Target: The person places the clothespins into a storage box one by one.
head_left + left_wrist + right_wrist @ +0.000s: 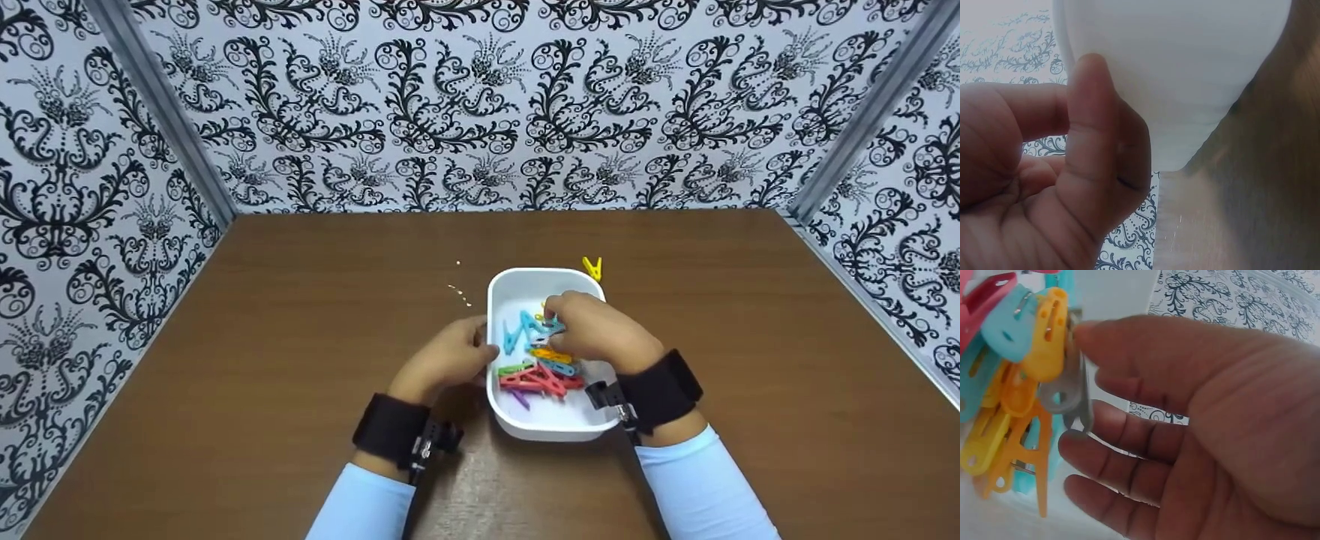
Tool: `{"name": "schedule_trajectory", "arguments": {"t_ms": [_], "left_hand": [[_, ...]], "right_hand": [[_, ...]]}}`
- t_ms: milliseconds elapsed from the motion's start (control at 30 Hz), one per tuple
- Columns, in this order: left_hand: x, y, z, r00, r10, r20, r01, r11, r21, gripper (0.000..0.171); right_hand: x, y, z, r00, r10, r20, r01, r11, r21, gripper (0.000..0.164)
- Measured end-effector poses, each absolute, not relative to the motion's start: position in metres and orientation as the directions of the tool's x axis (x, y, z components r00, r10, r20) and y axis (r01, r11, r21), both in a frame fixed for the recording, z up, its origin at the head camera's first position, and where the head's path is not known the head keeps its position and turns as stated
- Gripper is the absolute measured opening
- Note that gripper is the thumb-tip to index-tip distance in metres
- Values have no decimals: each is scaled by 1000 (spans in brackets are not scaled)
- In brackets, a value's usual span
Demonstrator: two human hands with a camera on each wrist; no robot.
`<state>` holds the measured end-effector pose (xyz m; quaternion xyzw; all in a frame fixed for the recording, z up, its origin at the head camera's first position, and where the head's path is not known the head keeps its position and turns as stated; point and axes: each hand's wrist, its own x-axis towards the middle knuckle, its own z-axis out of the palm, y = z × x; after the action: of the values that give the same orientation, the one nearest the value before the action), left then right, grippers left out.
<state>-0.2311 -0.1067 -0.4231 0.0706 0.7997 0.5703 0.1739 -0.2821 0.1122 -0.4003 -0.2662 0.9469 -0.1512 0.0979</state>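
Observation:
A white plastic tub (551, 433) stands on the table, with several clothespins inside. My left hand (446, 356) grips its left side, the thumb (1092, 95) over the rim and the other fingers outside. Inside the tub, my right hand (604, 330) reaches into the pile. Its thumb and fingers pinch a grey clothespin (1064, 391), seen up close in the right wrist view. Beside that lie orange clothespins (1050, 337) and a light blue one (1008, 326). Red clothespins (540, 381) are heaped nearer the tub's front. Part of the pile is hidden under my right hand.
A yellow clothespin (593, 268) lies on the brown table (300, 337) just past the tub's far right corner. Small pale bits (469, 304) are scattered left of the tub. Patterned panels (487, 112) enclose the table at the back and both sides.

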Motion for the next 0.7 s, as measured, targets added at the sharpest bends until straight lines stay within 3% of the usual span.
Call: {"name": "schedule_trajectory", "arguments": {"t_ms": [267,433,700], "left_hand": [[-232,-108,-424,-928,320,-192,-74,347,935,45],[-232,-108,-426,-926,318,-206,-89,345,934,44],[-231,-106,-424,-932,306,-192,-82,337,938,45]], "right_hand": [[-276,112,-396,-859,-497,-119,-432,830,-353,67],[-274,111,-395,-864,-482,-150,-413,845,-339,72],[-271,113,-387,-865,-492,-98,-438,837,-328,74]]}}
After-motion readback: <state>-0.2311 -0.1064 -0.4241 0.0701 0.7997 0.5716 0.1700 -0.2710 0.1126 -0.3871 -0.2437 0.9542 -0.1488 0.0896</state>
